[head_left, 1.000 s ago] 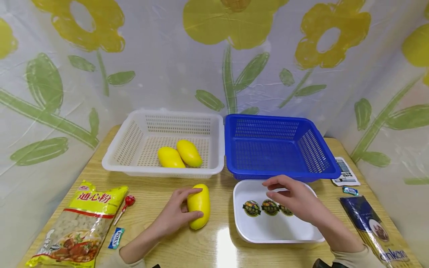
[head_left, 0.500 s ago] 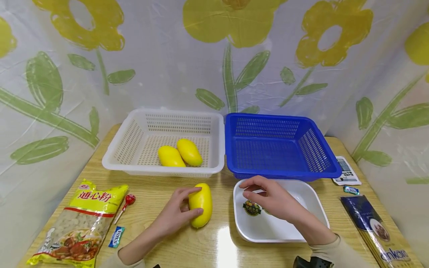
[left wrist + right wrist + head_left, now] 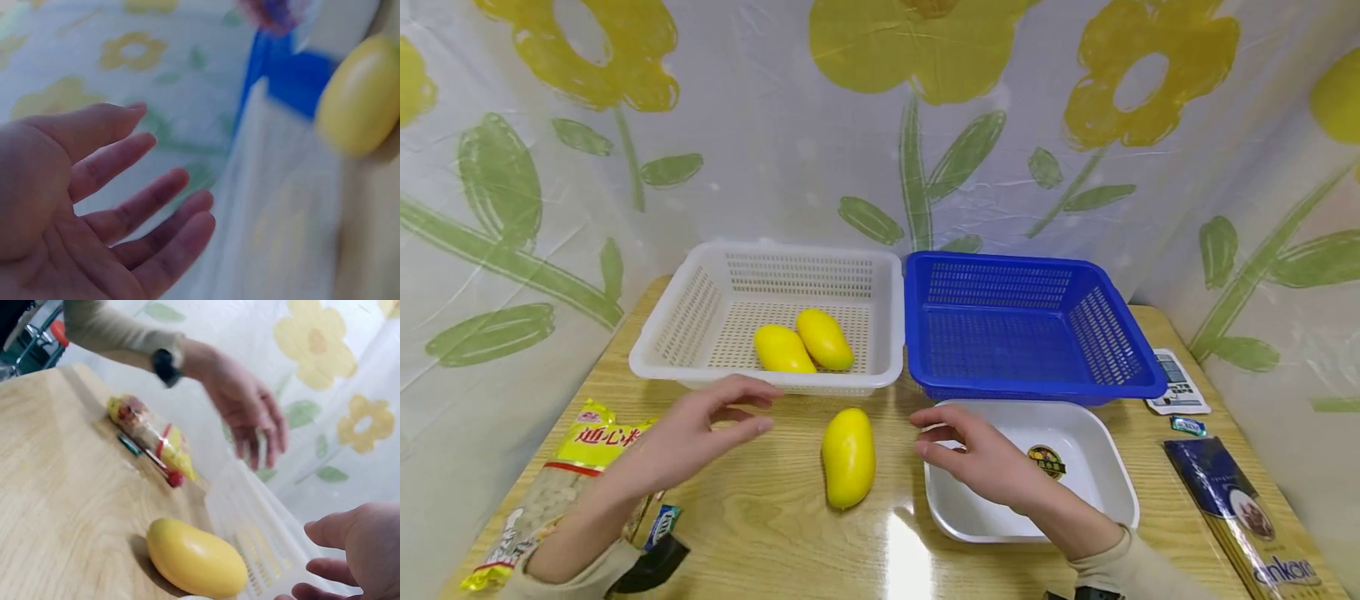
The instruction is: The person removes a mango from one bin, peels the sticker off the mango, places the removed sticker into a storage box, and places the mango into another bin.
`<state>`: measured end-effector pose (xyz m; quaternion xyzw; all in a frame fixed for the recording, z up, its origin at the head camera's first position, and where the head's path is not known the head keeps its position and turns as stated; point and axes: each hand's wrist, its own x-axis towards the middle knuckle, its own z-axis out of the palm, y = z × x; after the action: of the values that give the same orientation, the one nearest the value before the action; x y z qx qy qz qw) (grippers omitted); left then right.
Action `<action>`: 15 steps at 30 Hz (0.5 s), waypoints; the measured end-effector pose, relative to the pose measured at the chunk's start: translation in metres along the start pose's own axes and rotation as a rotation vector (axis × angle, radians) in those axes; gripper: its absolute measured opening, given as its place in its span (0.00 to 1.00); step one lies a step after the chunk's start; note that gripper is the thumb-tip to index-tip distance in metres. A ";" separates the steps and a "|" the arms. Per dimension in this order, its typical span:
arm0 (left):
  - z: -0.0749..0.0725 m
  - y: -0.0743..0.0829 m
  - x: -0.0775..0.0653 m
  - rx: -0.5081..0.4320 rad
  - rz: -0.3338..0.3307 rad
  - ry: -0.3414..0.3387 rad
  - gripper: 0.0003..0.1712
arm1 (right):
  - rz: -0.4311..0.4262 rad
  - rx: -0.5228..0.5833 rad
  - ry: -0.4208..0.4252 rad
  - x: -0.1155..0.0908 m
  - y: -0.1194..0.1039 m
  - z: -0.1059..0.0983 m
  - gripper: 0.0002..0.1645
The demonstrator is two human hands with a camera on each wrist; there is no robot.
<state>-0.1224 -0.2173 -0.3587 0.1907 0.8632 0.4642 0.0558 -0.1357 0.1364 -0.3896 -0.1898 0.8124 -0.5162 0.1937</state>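
A yellow mango (image 3: pixel 848 458) lies on the table between the two hands, untouched. My left hand (image 3: pixel 700 425) is raised to its left, over the table near the pasta bag, fingers loosely bent with nothing in them; the left wrist view shows its palm bare. My right hand (image 3: pixel 985 458) hovers over the left part of a white tray (image 3: pixel 1093 500), fingers loosely curved, and no held thing shows. One round fruit sticker (image 3: pixel 1047 461) shows in the tray; the hand covers the tray's left part. Two more mangoes (image 3: pixel 783 348) lie in the white basket (image 3: pixel 700 373).
A blue basket (image 3: pixel 1000 350) stands beside the white one at the back. At left lie the pasta bag (image 3: pixel 576 450) and a small candy packet (image 3: pixel 662 525). At right are a spaghetti pack (image 3: pixel 1240 517), another small candy packet (image 3: pixel 1187 425) and a white printed packet (image 3: pixel 1176 383).
My left hand has let go of the mango and moved left and up. My right hand has moved left across the tray. The mango stays on the table.
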 end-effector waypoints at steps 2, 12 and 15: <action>-0.023 0.001 -0.001 0.043 -0.013 0.074 0.17 | 0.002 -0.009 -0.010 0.000 -0.001 0.003 0.23; -0.116 -0.059 0.006 0.280 -0.128 0.228 0.25 | 0.018 -0.003 -0.051 0.003 -0.007 0.011 0.26; -0.127 -0.080 0.006 0.206 -0.197 0.191 0.29 | 0.011 -0.007 -0.055 0.003 -0.008 0.014 0.25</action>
<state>-0.1849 -0.3535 -0.3524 0.0651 0.9220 0.3816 -0.0012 -0.1307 0.1211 -0.3881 -0.2000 0.8097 -0.5067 0.2183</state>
